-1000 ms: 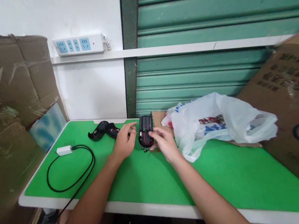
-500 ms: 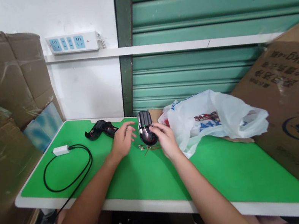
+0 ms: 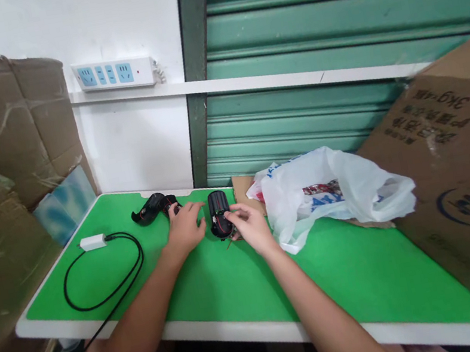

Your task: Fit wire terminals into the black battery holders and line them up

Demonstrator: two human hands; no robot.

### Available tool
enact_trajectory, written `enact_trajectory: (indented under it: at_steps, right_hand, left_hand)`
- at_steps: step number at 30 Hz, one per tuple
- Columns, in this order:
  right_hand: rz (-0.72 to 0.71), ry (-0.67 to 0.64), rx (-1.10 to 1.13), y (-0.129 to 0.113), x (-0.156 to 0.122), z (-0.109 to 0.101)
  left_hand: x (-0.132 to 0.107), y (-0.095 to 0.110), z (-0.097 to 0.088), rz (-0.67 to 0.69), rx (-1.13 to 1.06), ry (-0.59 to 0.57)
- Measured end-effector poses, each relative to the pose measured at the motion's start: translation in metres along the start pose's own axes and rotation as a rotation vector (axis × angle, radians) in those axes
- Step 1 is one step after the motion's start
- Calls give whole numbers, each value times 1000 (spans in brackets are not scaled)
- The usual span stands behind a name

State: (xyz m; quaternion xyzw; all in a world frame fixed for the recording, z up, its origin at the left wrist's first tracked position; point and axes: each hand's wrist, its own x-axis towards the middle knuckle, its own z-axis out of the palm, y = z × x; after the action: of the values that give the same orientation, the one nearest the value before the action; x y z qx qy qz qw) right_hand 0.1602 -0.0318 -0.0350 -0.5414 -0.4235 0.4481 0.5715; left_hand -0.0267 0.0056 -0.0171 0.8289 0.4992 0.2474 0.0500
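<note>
A black rounded device with a ribbed upper half and thin red lines is upright in front of me, low over the mat. My right hand grips its lower right edge between thumb and fingers. To its left, my left hand has its fingers apart and holds nothing I can see. Just beyond that hand lie a curved black shell and a second black part, partly covered by the fingers. Thin reddish wires show under the device, mostly hidden by my right hand.
A white plug with a looped black cable lies on the left of the green mat. A white plastic bag sits on cardboard at the right. Large cardboard boxes flank both sides. A power strip hangs on the wall.
My right hand has brought the black device left and lower, over the wires. My left hand has moved left, its fingers now by the black parts. The view has shifted slightly.
</note>
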Motion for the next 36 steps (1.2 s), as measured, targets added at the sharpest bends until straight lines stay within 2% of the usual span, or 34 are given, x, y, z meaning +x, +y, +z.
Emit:
enact_trajectory:
  at_steps: [22,36]
  right_hand:
    - [-5,-3,51,-2,3,1]
    - [-7,-20,71,-3,2,1]
  left_hand:
    - [-2,7,-4,-87,179,-90]
    - [-4,7,-8,-149,223,-83]
